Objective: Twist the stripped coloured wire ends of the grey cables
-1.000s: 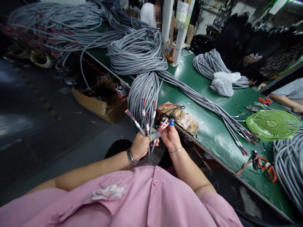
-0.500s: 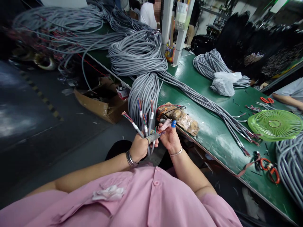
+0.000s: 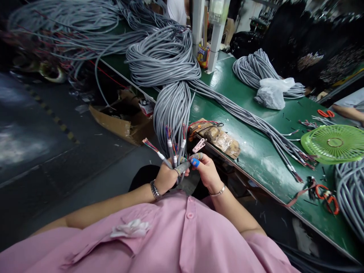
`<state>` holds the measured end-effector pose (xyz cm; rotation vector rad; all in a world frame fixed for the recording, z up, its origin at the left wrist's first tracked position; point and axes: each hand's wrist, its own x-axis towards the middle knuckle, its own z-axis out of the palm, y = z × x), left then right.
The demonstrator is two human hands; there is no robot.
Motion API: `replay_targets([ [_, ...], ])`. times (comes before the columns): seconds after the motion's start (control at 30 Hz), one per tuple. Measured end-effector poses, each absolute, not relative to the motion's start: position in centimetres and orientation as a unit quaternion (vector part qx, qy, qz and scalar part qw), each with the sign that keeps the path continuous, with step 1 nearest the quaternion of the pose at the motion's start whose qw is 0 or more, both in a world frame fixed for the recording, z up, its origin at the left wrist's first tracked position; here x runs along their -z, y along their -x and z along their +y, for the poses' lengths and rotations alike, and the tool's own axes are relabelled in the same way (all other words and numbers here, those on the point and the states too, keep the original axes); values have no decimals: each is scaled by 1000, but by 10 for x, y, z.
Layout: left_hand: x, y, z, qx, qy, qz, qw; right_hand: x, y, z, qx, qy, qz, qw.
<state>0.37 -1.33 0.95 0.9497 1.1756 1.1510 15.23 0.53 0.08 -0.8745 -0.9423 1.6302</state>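
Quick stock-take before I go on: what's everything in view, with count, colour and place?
table: one, green, right
coils: at least three, grey, on table
cable ends: several, grey with coloured wires, held centre
block: one, brown, table's near edge
clip: one, pink, by block
fan guard: one, green, table right
bag: one, white, on far coil
tools: two, red-handled, table right
box: one, brown, floor left
co-worker's arm: one, far right
left hand: gripping cable ends
right hand: fingertips at cable ends
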Motion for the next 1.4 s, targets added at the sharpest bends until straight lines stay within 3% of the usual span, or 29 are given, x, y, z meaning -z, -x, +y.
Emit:
replay_targets([
  [0.33,-27,4,-7,-378,-483,486,623,-13,-159,13,-687,346,-440,464],
  [0.73,-18,1,-1,-470,-365,458,660,12,-165,20,-715,337,-309,529],
  [0.93,-29,-5,5,-467,-339,440,688,8,-162,44,-747,353,-249,506],
  [1.17,-28,-10,8,-460,-335,439,695,8,-148,45,-546,438,-372,610],
  [1.4,-25,-12,7,-459,-335,436,697,8,-142,51,-705,340,-242,574],
])
